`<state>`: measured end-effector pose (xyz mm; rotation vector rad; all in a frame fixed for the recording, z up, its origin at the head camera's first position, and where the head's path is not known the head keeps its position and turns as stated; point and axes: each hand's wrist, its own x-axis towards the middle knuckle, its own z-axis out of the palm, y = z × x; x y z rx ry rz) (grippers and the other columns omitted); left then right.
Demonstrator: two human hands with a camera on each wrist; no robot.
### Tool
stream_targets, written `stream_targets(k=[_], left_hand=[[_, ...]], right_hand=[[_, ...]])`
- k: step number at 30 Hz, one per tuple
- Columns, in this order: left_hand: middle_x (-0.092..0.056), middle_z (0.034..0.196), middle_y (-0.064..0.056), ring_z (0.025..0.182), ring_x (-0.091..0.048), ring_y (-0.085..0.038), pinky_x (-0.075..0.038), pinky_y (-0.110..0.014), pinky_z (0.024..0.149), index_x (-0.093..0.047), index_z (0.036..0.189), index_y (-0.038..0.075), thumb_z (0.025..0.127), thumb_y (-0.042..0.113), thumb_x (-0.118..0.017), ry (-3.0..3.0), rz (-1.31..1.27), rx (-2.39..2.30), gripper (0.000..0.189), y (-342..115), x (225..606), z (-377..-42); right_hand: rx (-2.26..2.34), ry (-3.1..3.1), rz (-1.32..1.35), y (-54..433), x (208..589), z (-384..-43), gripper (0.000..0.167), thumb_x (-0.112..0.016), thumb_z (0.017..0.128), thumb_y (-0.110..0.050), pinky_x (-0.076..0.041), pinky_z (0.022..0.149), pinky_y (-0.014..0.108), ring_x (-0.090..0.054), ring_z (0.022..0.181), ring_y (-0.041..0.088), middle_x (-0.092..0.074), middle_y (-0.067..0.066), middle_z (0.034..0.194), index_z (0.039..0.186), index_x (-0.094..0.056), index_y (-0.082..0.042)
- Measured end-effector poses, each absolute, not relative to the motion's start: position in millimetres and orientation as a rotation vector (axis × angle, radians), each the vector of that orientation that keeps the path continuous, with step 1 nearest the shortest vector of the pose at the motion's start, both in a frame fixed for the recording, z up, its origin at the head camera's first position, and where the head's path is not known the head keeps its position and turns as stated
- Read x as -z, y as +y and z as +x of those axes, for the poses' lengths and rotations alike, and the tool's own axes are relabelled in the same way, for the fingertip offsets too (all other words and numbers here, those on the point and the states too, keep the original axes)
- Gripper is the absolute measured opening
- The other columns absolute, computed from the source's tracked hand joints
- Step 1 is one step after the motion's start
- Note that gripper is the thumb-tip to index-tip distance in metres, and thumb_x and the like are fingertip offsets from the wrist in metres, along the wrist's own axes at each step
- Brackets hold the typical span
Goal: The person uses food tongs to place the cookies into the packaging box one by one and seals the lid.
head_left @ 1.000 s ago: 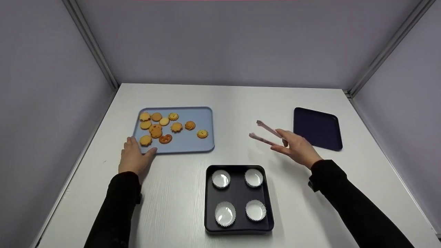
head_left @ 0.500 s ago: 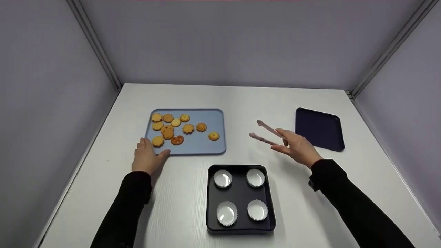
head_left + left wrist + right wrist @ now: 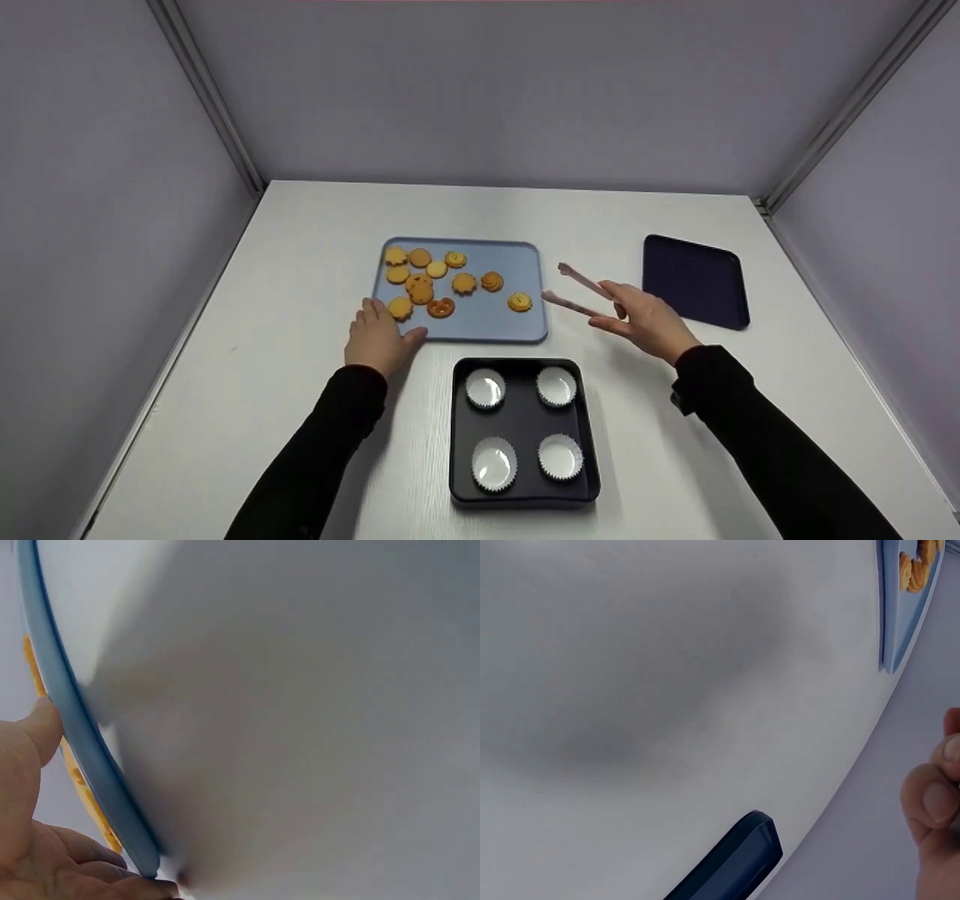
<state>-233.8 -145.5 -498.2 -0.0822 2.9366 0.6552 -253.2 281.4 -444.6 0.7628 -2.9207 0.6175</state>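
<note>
My left hand (image 3: 377, 341) holds the near left corner of a light blue tray (image 3: 487, 328), fingers along its left side and thumb at the front rim. In the left wrist view the thumb (image 3: 46, 724) meets the tray rim (image 3: 79, 720) and the fingers lie by the corner. Several cookies sit on the tray, mostly toward its left, with a pretzel-shaped one (image 3: 441, 307) near the front and a round one (image 3: 520, 301) at the right. My right hand (image 3: 651, 324) holds pale pink tongs (image 3: 571, 304), their arms spread with nothing between the tips, close to the tray's right edge.
A black square baking pan (image 3: 521, 491) stands at the front middle, with white paper baking cups (image 3: 494, 465) near its corners. A dark navy tray (image 3: 694, 281) lies at the right, behind my right hand. Grey panels (image 3: 487, 90) enclose the white table (image 3: 337, 202).
My left hand has slid the blue tray and its cookies to the right across the table, up near the tongs' tips. The right hand and tongs have stayed about still.
</note>
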Motion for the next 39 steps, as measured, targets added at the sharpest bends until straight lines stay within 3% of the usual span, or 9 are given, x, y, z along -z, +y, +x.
stream_targets(k=[7, 16, 22, 28, 33, 39], left_hand=[[-0.022, 0.159, -0.040, 0.145, -0.032, -0.053, -0.029, -0.055, 0.121, -0.021, 0.152, -0.021, 0.098, 0.056, -0.060, 2.954, -0.047, -0.633, 0.102, -118.5, 485.6, -226.3], [-0.019, 0.162, -0.035, 0.144, -0.032, -0.053, -0.032, -0.056, 0.119, -0.018, 0.155, -0.016, 0.096, 0.058, -0.062, 2.901, -0.072, -0.705, 0.105, -107.5, 485.6, -224.9], [-0.021, 0.162, -0.035, 0.145, -0.032, -0.052, -0.032, -0.057, 0.119, -0.021, 0.155, -0.016, 0.101, 0.055, -0.055, 2.907, -0.021, -0.737, 0.096, -110.2, 482.5, -216.0], [-0.019, 0.166, -0.026, 0.148, -0.030, -0.046, -0.036, -0.058, 0.116, -0.020, 0.159, -0.008, 0.104, 0.057, -0.046, 2.792, 0.041, -0.957, 0.089, -109.0, 475.3, -191.6], [-0.031, 0.162, -0.025, 0.147, -0.036, -0.040, -0.031, -0.053, 0.121, -0.024, 0.160, -0.004, 0.103, 0.055, -0.049, 2.666, 0.079, -1.216, 0.086, -105.5, 473.2, -162.4], [-0.045, 0.154, -0.026, 0.141, -0.045, -0.041, -0.037, -0.054, 0.116, -0.031, 0.159, -0.001, 0.102, 0.047, -0.057, 2.534, 0.076, -1.424, 0.079, -98.0, 475.5, -130.7]], right_hand=[[-0.636, -2.992, 0.699, 281.2, 446.7, -253.1, 0.060, -0.072, 0.093, -0.044, -0.039, 0.064, 0.034, -0.045, 0.068, 0.015, -0.052, -0.001, 0.083, 0.137, -0.058, -0.006], [-0.551, -3.028, 0.675, 279.2, 450.2, -254.3, 0.066, -0.072, 0.094, -0.043, -0.043, 0.065, 0.036, -0.048, 0.069, 0.016, -0.056, 0.000, 0.084, 0.143, -0.055, -0.001], [-0.542, -3.051, 0.644, 279.9, 450.1, -254.8, 0.070, -0.069, 0.094, -0.047, -0.044, 0.067, 0.039, -0.049, 0.069, 0.017, -0.056, 0.001, 0.084, 0.144, -0.054, -0.001], [-0.536, -3.058, 0.613, 280.3, 450.8, -253.9, 0.071, -0.070, 0.094, -0.047, -0.044, 0.066, 0.039, -0.049, 0.069, 0.017, -0.057, 0.001, 0.083, 0.145, -0.053, 0.000], [-0.516, -3.087, 0.591, 278.2, 451.6, -254.9, 0.073, -0.068, 0.095, -0.048, -0.049, 0.070, 0.043, -0.054, 0.072, 0.020, -0.060, 0.004, 0.087, 0.147, -0.052, 0.001], [-0.480, -3.115, 0.601, 274.8, 454.7, -255.5, 0.074, -0.068, 0.095, -0.048, -0.051, 0.075, 0.048, -0.058, 0.077, 0.022, -0.063, 0.007, 0.089, 0.147, -0.051, 0.002]])
